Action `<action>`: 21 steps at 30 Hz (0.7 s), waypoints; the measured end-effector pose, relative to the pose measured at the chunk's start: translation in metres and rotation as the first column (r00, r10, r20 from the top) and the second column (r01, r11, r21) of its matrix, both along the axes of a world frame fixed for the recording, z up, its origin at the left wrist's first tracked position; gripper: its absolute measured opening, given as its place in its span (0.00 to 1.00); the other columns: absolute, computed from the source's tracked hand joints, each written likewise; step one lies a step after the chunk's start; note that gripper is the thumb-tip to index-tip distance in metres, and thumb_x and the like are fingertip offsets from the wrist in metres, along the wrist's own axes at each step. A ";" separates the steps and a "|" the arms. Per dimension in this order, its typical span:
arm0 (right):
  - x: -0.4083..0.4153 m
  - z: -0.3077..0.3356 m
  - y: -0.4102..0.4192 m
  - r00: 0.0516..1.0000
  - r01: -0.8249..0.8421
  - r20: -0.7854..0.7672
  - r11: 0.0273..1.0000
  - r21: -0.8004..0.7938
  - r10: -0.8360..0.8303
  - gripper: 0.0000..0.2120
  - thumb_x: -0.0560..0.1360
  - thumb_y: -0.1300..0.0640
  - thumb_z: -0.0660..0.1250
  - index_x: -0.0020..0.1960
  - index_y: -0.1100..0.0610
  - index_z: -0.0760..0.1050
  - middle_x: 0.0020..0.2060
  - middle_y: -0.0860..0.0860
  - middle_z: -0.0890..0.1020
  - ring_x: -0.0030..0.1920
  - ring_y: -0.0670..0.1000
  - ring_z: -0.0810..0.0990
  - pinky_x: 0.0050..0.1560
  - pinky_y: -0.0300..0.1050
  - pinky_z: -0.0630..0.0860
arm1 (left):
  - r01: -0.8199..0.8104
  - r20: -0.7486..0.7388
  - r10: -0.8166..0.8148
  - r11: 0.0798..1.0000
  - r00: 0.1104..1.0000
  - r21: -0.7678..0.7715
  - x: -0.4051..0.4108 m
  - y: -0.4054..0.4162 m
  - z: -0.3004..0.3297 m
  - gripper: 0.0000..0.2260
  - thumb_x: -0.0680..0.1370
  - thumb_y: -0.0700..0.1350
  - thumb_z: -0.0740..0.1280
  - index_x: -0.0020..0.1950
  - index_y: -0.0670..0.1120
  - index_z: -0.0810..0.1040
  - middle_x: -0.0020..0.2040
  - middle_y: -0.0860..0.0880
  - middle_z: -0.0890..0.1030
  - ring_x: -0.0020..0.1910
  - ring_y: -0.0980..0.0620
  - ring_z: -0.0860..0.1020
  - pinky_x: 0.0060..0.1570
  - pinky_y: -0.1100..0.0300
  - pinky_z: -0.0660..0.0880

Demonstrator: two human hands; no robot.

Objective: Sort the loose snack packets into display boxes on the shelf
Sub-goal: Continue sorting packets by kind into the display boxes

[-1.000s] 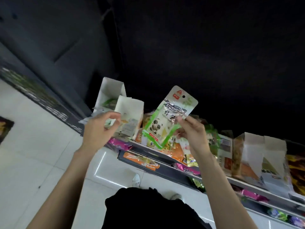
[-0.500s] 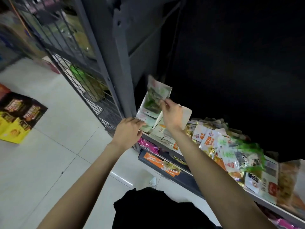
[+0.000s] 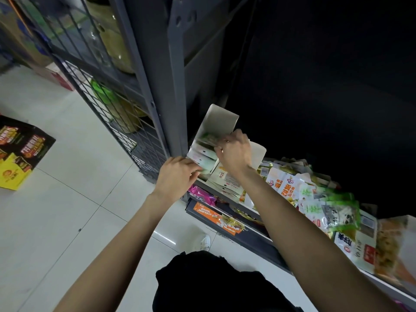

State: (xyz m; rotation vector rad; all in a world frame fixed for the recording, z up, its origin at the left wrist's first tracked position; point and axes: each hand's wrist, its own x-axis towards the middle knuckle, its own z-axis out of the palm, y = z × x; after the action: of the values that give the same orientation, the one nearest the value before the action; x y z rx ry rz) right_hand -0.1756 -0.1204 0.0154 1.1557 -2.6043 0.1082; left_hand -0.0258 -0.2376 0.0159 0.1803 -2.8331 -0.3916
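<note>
A white cardboard display box [image 3: 221,120] stands at the left end of the shelf [image 3: 252,212], next to the grey upright post. My right hand [image 3: 234,152] reaches into the box and pinches a green and white snack packet [image 3: 208,139] among the packets stacked inside. My left hand [image 3: 177,174] grips the front lower edge of the box, fingers curled over the packets there. A second white box [image 3: 225,176] sits just right of it, under my right wrist. Loose snack packets [image 3: 315,197] lie heaped along the shelf to the right.
A grey post [image 3: 177,86] and a wire mesh panel [image 3: 108,102] close off the shelf's left side. Lower shelves hold pink [image 3: 202,195] and orange packets [image 3: 216,218]. A black and yellow carton [image 3: 20,152] lies on the white tile floor at left. More boxes [image 3: 396,244] stand far right.
My right hand has brought the green packet down from above the box into it. My left hand slid up onto the box front. The view shifted slightly closer.
</note>
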 end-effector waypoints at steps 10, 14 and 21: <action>0.047 0.022 0.079 0.922 0.034 0.360 0.895 -0.445 0.144 0.12 0.76 0.55 0.62 0.54 0.57 0.80 0.47 0.50 0.83 0.46 0.48 0.78 0.48 0.43 0.74 | -0.073 -0.242 0.182 0.914 0.953 0.399 0.008 0.060 0.044 0.10 0.73 0.47 0.62 0.51 0.45 0.78 0.41 0.52 0.80 0.40 0.55 0.76 0.44 0.62 0.72; 0.067 0.009 0.172 0.887 0.277 0.461 0.825 -0.493 -0.023 0.10 0.77 0.61 0.64 0.55 0.59 0.80 0.45 0.51 0.84 0.42 0.45 0.79 0.44 0.42 0.78 | 0.122 -0.285 0.063 0.800 0.956 0.587 -0.006 0.131 0.044 0.03 0.75 0.45 0.63 0.46 0.47 0.74 0.35 0.53 0.75 0.34 0.57 0.73 0.36 0.63 0.73; 0.063 -0.039 0.301 0.584 0.683 0.627 0.729 -0.037 -0.516 0.27 0.74 0.63 0.66 0.72 0.60 0.66 0.72 0.59 0.64 0.70 0.61 0.66 0.67 0.59 0.67 | 0.136 0.174 -0.292 0.793 0.941 0.594 -0.076 0.235 -0.008 0.14 0.77 0.50 0.67 0.59 0.46 0.74 0.49 0.53 0.78 0.42 0.59 0.75 0.42 0.66 0.73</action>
State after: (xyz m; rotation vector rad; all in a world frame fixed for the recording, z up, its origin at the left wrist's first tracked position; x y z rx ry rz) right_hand -0.1125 0.1810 -0.0233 0.0429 -3.2090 0.7613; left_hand -0.1022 -0.0025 0.0081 0.0182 -2.8947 -1.3767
